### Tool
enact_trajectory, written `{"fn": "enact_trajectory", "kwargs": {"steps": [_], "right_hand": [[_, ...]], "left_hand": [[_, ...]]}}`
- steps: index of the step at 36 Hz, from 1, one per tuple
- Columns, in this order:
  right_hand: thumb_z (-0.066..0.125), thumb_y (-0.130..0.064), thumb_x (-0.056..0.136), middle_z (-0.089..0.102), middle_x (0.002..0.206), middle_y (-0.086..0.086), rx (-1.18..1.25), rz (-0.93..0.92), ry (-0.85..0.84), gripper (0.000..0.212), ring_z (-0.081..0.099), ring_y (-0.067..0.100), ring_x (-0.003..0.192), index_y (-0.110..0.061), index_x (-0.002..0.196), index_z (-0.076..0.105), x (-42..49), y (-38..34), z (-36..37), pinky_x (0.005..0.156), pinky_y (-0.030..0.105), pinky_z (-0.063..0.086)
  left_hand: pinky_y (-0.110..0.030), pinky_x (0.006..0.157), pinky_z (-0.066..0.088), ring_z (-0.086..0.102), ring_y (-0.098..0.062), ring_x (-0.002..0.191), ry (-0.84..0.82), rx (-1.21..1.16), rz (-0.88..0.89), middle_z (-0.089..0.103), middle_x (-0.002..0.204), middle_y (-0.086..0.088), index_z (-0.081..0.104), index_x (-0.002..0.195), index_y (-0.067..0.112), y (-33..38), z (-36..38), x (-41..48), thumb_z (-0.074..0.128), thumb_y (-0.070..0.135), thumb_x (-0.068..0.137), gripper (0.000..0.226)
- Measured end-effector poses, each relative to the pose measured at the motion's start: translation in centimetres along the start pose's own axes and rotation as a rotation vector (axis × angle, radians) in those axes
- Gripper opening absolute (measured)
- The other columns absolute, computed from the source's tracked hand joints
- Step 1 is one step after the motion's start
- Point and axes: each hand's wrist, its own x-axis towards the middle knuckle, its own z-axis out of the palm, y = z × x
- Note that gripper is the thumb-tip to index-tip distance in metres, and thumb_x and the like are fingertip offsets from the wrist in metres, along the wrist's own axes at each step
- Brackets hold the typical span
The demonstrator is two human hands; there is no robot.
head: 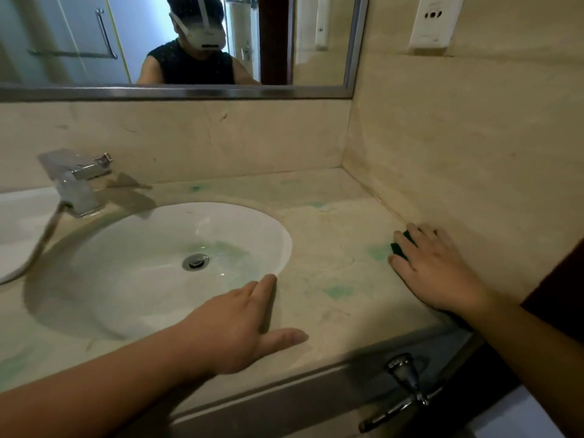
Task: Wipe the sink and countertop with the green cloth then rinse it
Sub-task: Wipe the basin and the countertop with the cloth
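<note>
A white oval sink (132, 248) is set into a beige stone countertop (328, 235). Greenish water lies around its metal drain (196, 261). Pale green smears dot the countertop. My right hand (436, 267) presses flat on a dark green cloth (398, 248) at the right side of the counter, close to the side wall; only the cloth's left edge shows between my fingers. My left hand (240, 324) rests palm down on the counter at the sink's front right rim, fingers spread, holding nothing.
A chrome faucet (76, 181) with a hose stands behind the sink at left. A mirror (177, 42) hangs above the backsplash. A wall socket (434, 20) sits high on the right wall. A chrome towel bar (407, 390) juts out below the counter's front edge.
</note>
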Motion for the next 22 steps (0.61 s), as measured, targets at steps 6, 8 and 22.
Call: {"fn": "enact_trajectory", "kwargs": {"steps": [6,8,22], "right_hand": [[0.021,-0.044,0.108,0.017,0.171,0.013,0.141,0.049,-0.012,0.063,0.014,0.031,0.158,-0.013,0.163,0.022,0.3,-3.6,-0.1,0.127,0.046,0.011],[0.027,-0.04,0.108,0.025,0.168,0.013,0.191,0.019,0.032,0.06,0.02,0.032,0.156,-0.01,0.16,0.029,0.0,-6.3,-0.8,0.125,0.047,0.015],[0.036,-0.003,0.098,0.053,0.151,0.002,0.866,-0.122,-0.07,0.061,0.059,0.028,0.123,-0.033,0.147,0.054,2.9,-25.2,-6.5,0.105,0.046,0.051]], "left_hand": [[-0.037,0.119,0.036,0.043,-0.023,0.145,0.036,-0.029,0.019,0.032,0.168,-0.001,0.002,0.166,0.025,-0.6,0.7,0.6,0.03,0.099,0.08,0.117],[-0.037,0.12,0.036,0.043,-0.023,0.145,0.047,-0.031,0.031,0.032,0.168,-0.002,0.002,0.166,0.024,-0.7,0.8,0.7,0.029,0.099,0.079,0.118],[-0.041,0.098,0.055,0.062,-0.02,0.111,-0.054,0.145,-0.075,0.063,0.129,0.003,0.047,0.138,0.026,-4.3,-2.6,-4.5,0.05,0.11,0.049,0.122]]}}
